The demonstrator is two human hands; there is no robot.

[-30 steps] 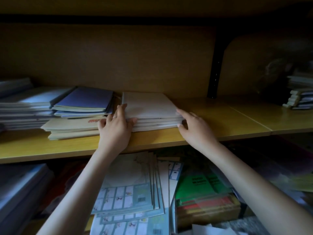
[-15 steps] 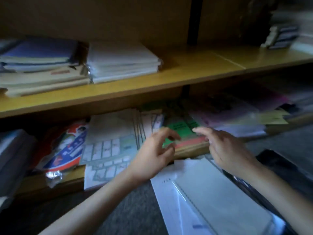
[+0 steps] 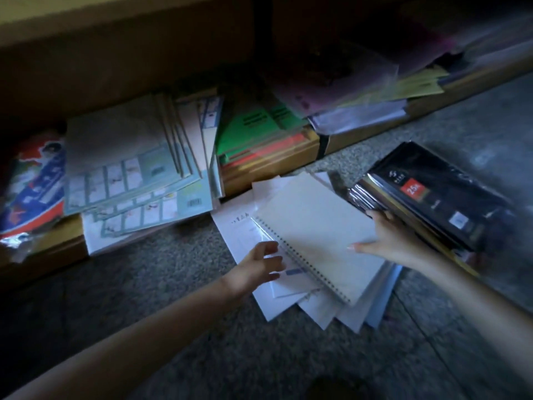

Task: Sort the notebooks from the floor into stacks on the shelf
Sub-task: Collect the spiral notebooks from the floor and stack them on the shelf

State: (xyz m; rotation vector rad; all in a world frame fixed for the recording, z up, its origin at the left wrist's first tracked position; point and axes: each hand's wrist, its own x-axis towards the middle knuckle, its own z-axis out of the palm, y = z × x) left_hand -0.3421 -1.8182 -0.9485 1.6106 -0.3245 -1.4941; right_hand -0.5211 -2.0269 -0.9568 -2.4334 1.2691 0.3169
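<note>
A pile of white notebooks [image 3: 288, 295] lies fanned on the grey floor. On top is a white spiral-bound notebook [image 3: 314, 229], its wire spine on the left. My left hand [image 3: 258, 268] hovers at the spine with fingers loosely spread, holding nothing. My right hand [image 3: 389, 241] lies on the notebook's right edge, thumb flat on the cover, fingers reaching toward a wrapped black stack [image 3: 432, 197]. Whether those fingers curl under the cover is hidden.
The low shelf [image 3: 268, 168] holds pale blue workbooks [image 3: 129, 163], green and red books [image 3: 259, 131], and plastic sleeves [image 3: 360, 111] to the right. A colourful packet [image 3: 31, 189] sits at far left. Grey carpet [image 3: 202, 342] spreads in front.
The view dropped from the upper shelf's white stack to the floor. Both hands left that stack and came down onto the spiral notebook on the floor pile.
</note>
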